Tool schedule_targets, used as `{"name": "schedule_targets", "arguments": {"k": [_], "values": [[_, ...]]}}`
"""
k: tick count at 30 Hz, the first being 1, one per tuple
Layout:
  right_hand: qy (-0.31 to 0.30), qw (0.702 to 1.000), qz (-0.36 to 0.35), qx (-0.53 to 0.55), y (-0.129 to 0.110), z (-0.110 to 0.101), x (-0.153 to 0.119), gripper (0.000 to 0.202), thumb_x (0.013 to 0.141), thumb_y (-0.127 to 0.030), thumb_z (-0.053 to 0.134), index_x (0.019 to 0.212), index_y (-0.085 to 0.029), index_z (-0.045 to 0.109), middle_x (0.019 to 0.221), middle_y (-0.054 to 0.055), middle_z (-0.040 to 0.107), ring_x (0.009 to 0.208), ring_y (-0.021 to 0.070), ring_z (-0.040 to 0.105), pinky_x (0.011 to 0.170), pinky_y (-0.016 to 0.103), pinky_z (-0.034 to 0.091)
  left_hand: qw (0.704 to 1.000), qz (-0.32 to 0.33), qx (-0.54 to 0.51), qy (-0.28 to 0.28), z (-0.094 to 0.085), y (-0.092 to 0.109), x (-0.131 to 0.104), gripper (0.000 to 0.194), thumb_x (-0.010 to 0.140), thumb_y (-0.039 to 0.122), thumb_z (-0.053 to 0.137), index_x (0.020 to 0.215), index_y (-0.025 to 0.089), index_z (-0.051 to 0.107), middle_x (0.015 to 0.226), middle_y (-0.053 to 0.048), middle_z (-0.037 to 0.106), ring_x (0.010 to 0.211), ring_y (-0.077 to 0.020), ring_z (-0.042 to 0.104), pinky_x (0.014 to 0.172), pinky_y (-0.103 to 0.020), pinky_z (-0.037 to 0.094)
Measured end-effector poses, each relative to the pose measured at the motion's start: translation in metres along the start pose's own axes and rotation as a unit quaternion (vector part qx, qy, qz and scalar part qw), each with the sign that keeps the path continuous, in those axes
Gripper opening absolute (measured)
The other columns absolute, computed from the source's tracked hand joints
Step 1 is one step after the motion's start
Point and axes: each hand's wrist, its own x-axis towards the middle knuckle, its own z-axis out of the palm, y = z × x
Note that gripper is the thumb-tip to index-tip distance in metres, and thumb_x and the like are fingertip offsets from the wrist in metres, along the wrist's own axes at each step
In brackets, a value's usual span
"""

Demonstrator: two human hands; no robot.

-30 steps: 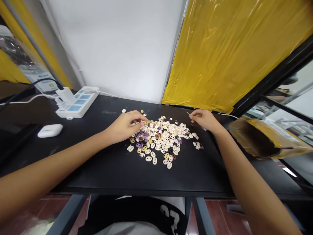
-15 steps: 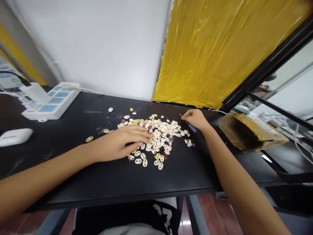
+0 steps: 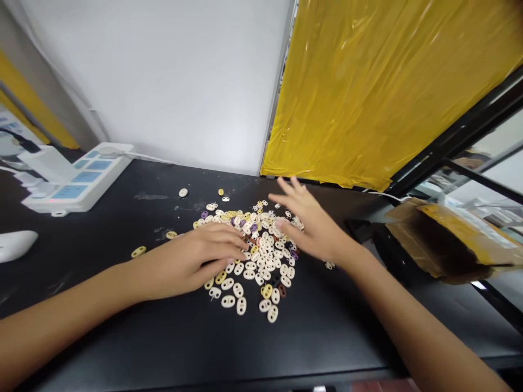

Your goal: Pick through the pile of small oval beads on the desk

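A heap of small oval pieces, each with two holes like buttons, is spread on the black table. Most are cream, with some yellow, purple and brown ones among them. My left hand rests palm down on the heap's left side, fingers loosely extended over the pieces and holding nothing visible. Over the right side hovers my right hand, fingers spread apart and nothing in them. It hides some pieces beneath it. A few stray ones lie apart, such as a yellow piece beside my left forearm and a white piece farther back.
A white power strip with plugs stands at the back left, and a white rounded case lies in front of it. At the right is an open cardboard box. Behind the table are a white wall and yellow plastic sheeting.
My right hand has let go of a thin tool at the table's back right and moved left over the heap, fingers opening. My left hand stays on the pieces. The camera has tilted and shifted slightly.
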Motion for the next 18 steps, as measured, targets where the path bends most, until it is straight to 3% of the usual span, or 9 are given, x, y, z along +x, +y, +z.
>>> {"name": "schedule_targets", "arguments": {"k": [4, 8, 14, 18], "values": [[-0.077, 0.994, -0.072, 0.032, -0.008, 0.019, -0.010, 0.045, 0.097, -0.021, 0.041, 0.142, -0.023, 0.046, 0.158, 0.007, 0.032, 0.149, 0.0243, 0.016, 0.118, 0.055, 0.022, 1.000, 0.001, 0.016, -0.001, 0.001, 0.004, 0.002, 0.034, 0.092, 0.010, 0.051, 0.118, 0.024, 0.067, 0.118, -0.007, 0.069, 0.120, -0.0211, 0.057, 0.104, -0.039, 0.047], [-0.093, 0.993, -0.066, 0.025, 0.003, 0.029, -0.020, 0.045, 0.097, -0.019, 0.042, 0.142, -0.021, 0.047, 0.153, 0.008, 0.041, 0.147, 0.0227, 0.025, 0.118, 0.051, 0.027, 0.999, 0.000, 0.048, -0.007, 0.000, 0.005, 0.004, 0.036, 0.090, 0.008, 0.052, 0.120, 0.023, 0.065, 0.118, -0.006, 0.069, 0.120, -0.0215, 0.057, 0.106, -0.040, 0.045], [0.000, 0.999, -0.045, -0.002, 0.007, 0.030, -0.027, 0.040, 0.093, -0.009, 0.044, 0.130, -0.017, 0.055, 0.146, 0.012, 0.050, 0.143, 0.0265, 0.035, 0.115, 0.054, 0.032, 0.997, -0.008, 0.073, -0.024, -0.007, 0.014, 0.016, 0.036, 0.088, 0.006, 0.053, 0.118, 0.022, 0.065, 0.112, -0.005, 0.071, 0.117, -0.0211, 0.057, 0.106, -0.039, 0.045], [0.077, 0.989, -0.117, 0.053, -0.003, 0.025, -0.031, 0.036, 0.087, -0.005, 0.050, 0.118, -0.018, 0.060, 0.129, 0.011, 0.063, 0.132, 0.0263, 0.048, 0.110, 0.049, 0.040, 0.999, -0.008, 0.052, -0.004, -0.006, 0.030, 0.028, 0.032, 0.090, 0.007, 0.052, 0.115, 0.022, 0.066, 0.105, -0.006, 0.070, 0.109, -0.0202, 0.060, 0.103, -0.037, 0.046]]}}
